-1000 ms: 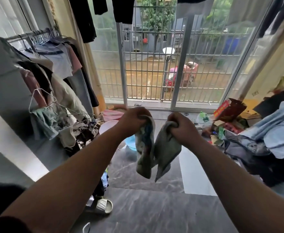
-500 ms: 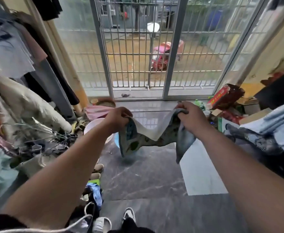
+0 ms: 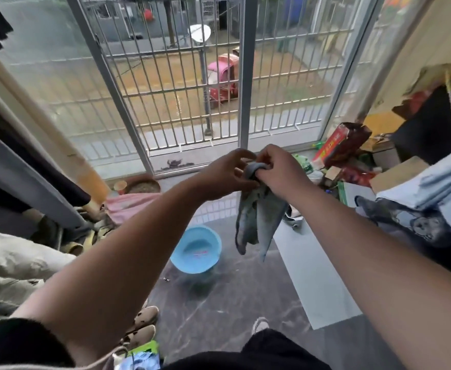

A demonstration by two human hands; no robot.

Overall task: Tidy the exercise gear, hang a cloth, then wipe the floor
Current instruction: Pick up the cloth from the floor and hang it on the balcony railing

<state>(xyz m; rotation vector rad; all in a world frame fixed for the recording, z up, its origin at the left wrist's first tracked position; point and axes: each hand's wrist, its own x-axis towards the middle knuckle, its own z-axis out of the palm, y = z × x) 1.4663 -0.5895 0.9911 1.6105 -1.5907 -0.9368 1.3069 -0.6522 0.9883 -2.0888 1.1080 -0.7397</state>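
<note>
A grey-blue patterned cloth [image 3: 256, 222] hangs in folds in front of me, bunched at its top. My right hand [image 3: 277, 169] grips that bunched top edge. My left hand [image 3: 227, 174] is pressed against it from the left, fingers curled on the same bunch. Both hands are held out at chest height above the dark marble floor [image 3: 240, 303]. The lower end of the cloth dangles free over the floor.
A light blue plastic basin [image 3: 196, 249] stands on the floor below my hands. Clothes hang and pile up at the left [image 3: 19, 257]. Boxes, bottles and heaped fabric crowd the right [image 3: 352, 166]. A barred glass door [image 3: 181, 102] is ahead. Slippers [image 3: 141, 327] lie near my feet.
My hands, spread apart with the cloth stretched between them half a second ago, have come together again; the cloth now hangs bunched. The view has tilted further down, showing the basin.
</note>
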